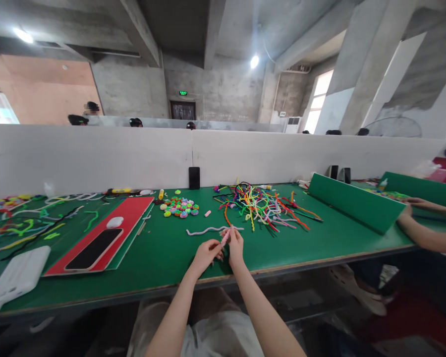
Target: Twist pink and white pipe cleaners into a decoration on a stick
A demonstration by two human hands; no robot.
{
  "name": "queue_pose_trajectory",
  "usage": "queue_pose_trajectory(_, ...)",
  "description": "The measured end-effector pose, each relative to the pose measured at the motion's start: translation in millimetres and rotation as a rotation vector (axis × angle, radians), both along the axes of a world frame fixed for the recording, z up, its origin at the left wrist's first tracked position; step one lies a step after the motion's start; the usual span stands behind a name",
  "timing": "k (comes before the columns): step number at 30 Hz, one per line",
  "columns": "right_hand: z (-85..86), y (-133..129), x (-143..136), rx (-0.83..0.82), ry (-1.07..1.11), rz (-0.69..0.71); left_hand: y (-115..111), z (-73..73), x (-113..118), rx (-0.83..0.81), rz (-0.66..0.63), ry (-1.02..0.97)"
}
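Observation:
Near the front edge of the green table [163, 267], my left hand [205, 255] and my right hand [237, 247] meet around a pink, twisted fuzzy pipe cleaner [225, 238]. Both hands pinch it between their fingertips, the left at its lower end and the right higher up. Just beyond my fingers lies a wavy pale lilac pipe cleaner [202, 232], with part of it behind my right hand. An orange pipe cleaner [226, 216] reaches toward my hands from the pile. A short pink piece [207, 213] rests a little farther back.
Loose multicoloured pipe cleaners [262, 206] are heaped ahead to the right. Small round colourful pieces [180, 207] cluster ahead to the left. A red board [134, 213] bears a phone [93, 249] and a white case [115, 222]. Rightward, a green divider [357, 203] stands before another person's arms [427, 225].

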State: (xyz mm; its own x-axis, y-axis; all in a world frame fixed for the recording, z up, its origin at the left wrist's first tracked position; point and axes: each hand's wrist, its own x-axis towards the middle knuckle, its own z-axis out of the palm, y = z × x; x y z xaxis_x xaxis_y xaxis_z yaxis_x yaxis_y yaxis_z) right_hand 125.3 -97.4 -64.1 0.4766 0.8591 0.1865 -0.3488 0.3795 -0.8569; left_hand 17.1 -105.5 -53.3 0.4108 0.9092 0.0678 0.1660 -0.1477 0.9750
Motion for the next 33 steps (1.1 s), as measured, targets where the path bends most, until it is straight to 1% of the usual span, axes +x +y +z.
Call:
queue_pose_trajectory(3,0.1,0.2,-1.5,-0.010,-0.008,0.044,0.8,-3.0,-0.4,0.026,-0.004,0.019)
queue_pose_trajectory(7,-0.3,0.1,-3.1,-0.034,-0.028,0.096,4.1,-8.1,-0.4,0.076,0.021,0.032)
queue_pose_trajectory(11,-1.0,0.8,-3.4,-0.050,-0.055,0.109,6.7,-11.5,-0.2,0.113,0.069,0.045)
queue_pose_trajectory(15,0.1,0.7,-3.5,-0.050,-0.100,0.115,7.2,-12.7,-0.3,0.105,0.092,0.063)
queue_pose_trajectory(23,-1.5,3.2,-3.0,-0.033,-0.204,0.127,5.6,-7.7,0.8,0.081,0.124,0.076)
queue_pose_trajectory(30,-3.5,5.1,-5.9,-0.058,-0.281,0.146,4.0,-1.2,4.1,0.059,0.155,0.064)
queue_pose_trajectory(33,-4.3,4.9,-6.9,-0.064,-0.290,0.131,3.7,0.2,4.5,0.040,0.159,0.054)
